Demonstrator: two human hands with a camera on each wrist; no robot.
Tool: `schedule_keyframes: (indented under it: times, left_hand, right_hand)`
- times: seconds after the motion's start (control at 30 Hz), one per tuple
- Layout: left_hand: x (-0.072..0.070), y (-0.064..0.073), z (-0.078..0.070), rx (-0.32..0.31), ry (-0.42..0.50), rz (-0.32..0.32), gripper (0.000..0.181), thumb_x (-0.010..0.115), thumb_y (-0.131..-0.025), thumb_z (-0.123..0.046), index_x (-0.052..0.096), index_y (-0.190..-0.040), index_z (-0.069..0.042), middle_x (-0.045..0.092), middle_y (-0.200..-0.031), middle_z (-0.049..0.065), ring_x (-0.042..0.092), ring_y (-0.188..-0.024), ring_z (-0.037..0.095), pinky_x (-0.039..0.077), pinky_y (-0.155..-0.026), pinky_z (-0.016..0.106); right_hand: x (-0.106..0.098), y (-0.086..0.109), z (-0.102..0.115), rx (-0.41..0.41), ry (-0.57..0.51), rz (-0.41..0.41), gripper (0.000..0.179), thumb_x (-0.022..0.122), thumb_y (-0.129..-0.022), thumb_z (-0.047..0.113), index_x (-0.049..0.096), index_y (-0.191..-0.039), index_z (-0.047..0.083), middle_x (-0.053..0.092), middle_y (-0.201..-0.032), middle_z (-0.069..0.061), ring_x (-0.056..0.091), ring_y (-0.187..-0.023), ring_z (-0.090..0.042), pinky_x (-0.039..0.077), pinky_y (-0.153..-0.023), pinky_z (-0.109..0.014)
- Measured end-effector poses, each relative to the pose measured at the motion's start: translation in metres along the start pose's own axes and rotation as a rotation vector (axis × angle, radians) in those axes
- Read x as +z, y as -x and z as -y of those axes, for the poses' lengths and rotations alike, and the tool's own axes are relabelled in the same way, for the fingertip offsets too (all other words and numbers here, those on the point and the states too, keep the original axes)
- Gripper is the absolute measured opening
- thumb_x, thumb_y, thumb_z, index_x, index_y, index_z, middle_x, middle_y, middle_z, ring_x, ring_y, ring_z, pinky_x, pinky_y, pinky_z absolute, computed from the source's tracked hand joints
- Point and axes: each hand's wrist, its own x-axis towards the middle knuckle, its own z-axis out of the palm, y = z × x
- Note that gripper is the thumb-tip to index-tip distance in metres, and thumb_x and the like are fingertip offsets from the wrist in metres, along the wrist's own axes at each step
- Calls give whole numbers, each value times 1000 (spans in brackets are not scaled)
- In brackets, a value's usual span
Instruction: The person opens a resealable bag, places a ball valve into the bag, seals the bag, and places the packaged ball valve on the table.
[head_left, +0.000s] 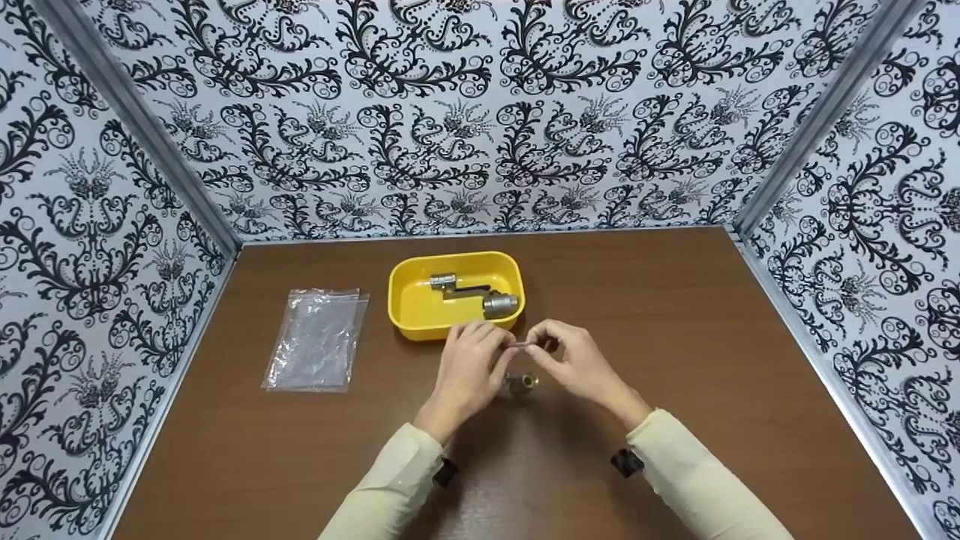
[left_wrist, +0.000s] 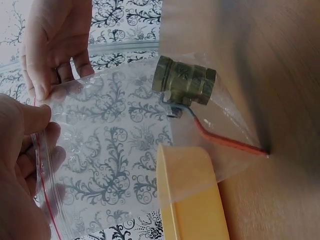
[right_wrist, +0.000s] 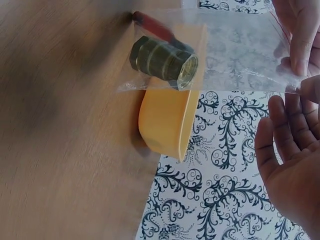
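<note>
Both hands hold the top edge of a clear zip bag point(left_wrist: 110, 150) with a red strip along its seal. My left hand point(head_left: 469, 367) pinches the edge on one side. My right hand point(head_left: 577, 367) pinches it close by, thumb against fingers, the fingertips of both hands almost meeting. Low in the hanging bag is a brass ball valve point(right_wrist: 162, 62) with hexagonal ends. Its red-coated lever point(left_wrist: 230, 142) slants toward the bag's bottom corner, at the table. Seen from the head, the valve shows just below the hands, with the bag hardly visible around it.
Just beyond the hands stands a yellow tub point(head_left: 412, 304) with metal fittings point(head_left: 500, 304) and a dark lever inside. To the left, clear plastic bags point(head_left: 319, 341) lie flat on the brown table point(head_left: 675, 315). Patterned walls point(head_left: 480, 135) enclose the back and sides.
</note>
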Motion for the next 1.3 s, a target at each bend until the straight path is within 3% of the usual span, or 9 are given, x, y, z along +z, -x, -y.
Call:
schedule_keyframes:
  times: [0.23,0.5,0.77,0.93,1.17,1.3]
  left_hand:
    - [0,2,2,5,-3,31,11,66,-92,-30,68,-92,-19,69,-89,-6,62,-96,15,43,-90,36]
    - [-2,1,6,-49,10,93,10,64,-94,-28,65,-94,-19,68,-93,-5,62,-98,17,42,-90,37]
    - [0,3,8,-31,2,31,8,66,-92,-27,66,-91,-19,68,-89,-6,62,-94,16,42,-87,37]
    - [1,4,11,-60,19,42,9,67,-91,-29,66,-92,-20,69,-91,-7,62,-95,15,41,-87,36]
    - [-3,4,11,-26,-26,37,8,67,-91,-28,65,-90,-20,68,-90,-7,62,-95,15,41,-88,37]
    - [-3,5,12,-50,-18,41,10,67,-91,-30,66,-91,-21,68,-91,-8,62,-95,15,41,-89,37]
  right_hand:
    - [1,0,4,35,5,18,7,66,-93,21,68,-91,14,66,-84,5,59,-74,-5,53,-65,-33]
    - [4,2,1,60,19,10,9,63,-95,21,64,-91,13,61,-82,4,57,-73,-11,50,-65,-28]
    - [5,3,-1,56,19,-2,11,63,-95,23,63,-90,13,59,-80,6,55,-73,-8,50,-64,-28]
    - [5,4,-1,52,19,-17,8,64,-94,20,62,-89,13,59,-80,5,53,-73,-5,50,-64,-28]
    - [5,3,0,41,14,-22,5,64,-94,17,63,-90,13,61,-81,3,55,-73,-12,49,-64,-30]
    - [5,3,0,45,9,-28,5,64,-94,16,64,-90,12,61,-81,2,55,-73,-12,49,-64,-28]
